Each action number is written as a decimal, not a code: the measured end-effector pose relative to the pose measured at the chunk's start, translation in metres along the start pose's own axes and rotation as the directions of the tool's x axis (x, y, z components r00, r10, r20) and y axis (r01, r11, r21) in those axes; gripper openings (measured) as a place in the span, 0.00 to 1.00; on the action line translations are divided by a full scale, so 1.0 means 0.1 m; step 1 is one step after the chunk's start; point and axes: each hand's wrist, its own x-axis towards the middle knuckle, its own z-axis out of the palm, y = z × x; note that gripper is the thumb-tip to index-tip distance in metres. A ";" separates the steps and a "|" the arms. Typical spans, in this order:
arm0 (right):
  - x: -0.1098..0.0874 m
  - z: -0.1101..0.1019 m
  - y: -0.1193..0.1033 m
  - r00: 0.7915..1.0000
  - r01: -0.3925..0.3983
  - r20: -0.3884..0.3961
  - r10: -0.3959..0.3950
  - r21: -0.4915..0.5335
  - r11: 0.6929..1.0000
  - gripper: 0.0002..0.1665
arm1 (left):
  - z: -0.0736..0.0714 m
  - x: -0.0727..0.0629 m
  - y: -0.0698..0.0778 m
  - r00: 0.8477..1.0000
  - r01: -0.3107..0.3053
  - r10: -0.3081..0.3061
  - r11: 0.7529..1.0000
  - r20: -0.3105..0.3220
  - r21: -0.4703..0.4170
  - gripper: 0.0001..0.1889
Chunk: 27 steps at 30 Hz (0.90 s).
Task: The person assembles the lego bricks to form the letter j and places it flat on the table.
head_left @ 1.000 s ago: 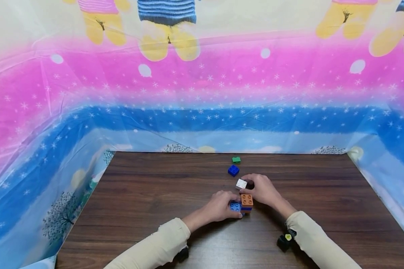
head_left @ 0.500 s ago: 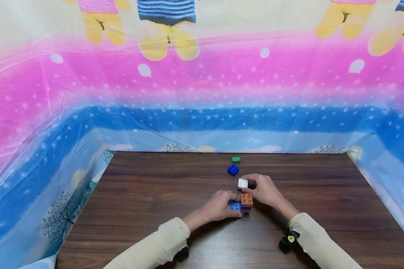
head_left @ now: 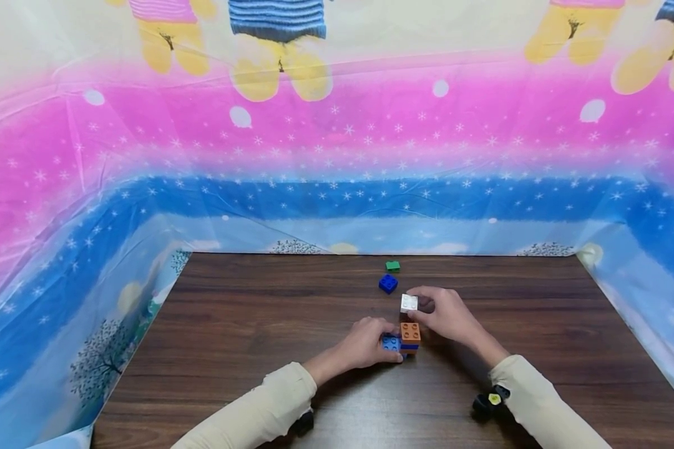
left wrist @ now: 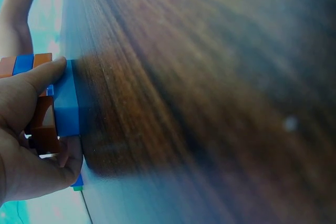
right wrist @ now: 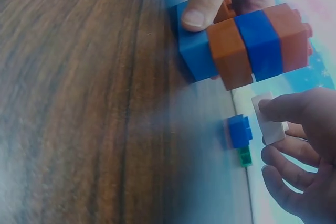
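My left hand point(head_left: 364, 344) grips a light blue base brick point(left wrist: 66, 106) between thumb and fingers, low on the table. On one end of this base stands a stack: an orange brick, a dark blue brick point(right wrist: 260, 44) and a top orange brick point(head_left: 410, 332), studs up. Another orange-brown brick point(left wrist: 44, 127) sits on the base under the left palm, mostly hidden in the head view. Just behind the stack, my right hand point(head_left: 446, 313) pinches a thin white brick point(head_left: 409, 303) with thumb and fingers, above the table, studs up and apart from the stack.
Beyond the hands, a dark blue brick point(head_left: 388, 284) lies on the brown wooden table point(head_left: 247, 312), with a green brick point(head_left: 392, 266) behind it near the back edge. A patterned cloth point(head_left: 337, 199) surrounds the table's back and sides.
The right hand has moved slightly right and up with the white brick, which has turned square to the view. The left hand and the stack have stayed nearly still.
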 end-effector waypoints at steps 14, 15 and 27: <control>-0.11 -0.17 -0.12 0.999 0.031 -0.019 -0.031 -0.002 1.000 0.23 | 0.00 0.00 0.00 1.000 0.004 -0.004 1.000 -0.002 0.004 0.23; -0.12 -0.18 -0.13 0.999 0.034 -0.022 -0.034 -0.004 0.999 0.23 | 0.00 0.00 0.00 1.000 0.005 -0.005 1.000 -0.001 0.004 0.23; -0.23 -0.31 -0.29 0.993 0.098 -0.057 -0.099 -0.020 0.995 0.24 | 0.00 0.01 0.01 1.000 -0.007 0.007 1.000 -0.009 0.006 0.22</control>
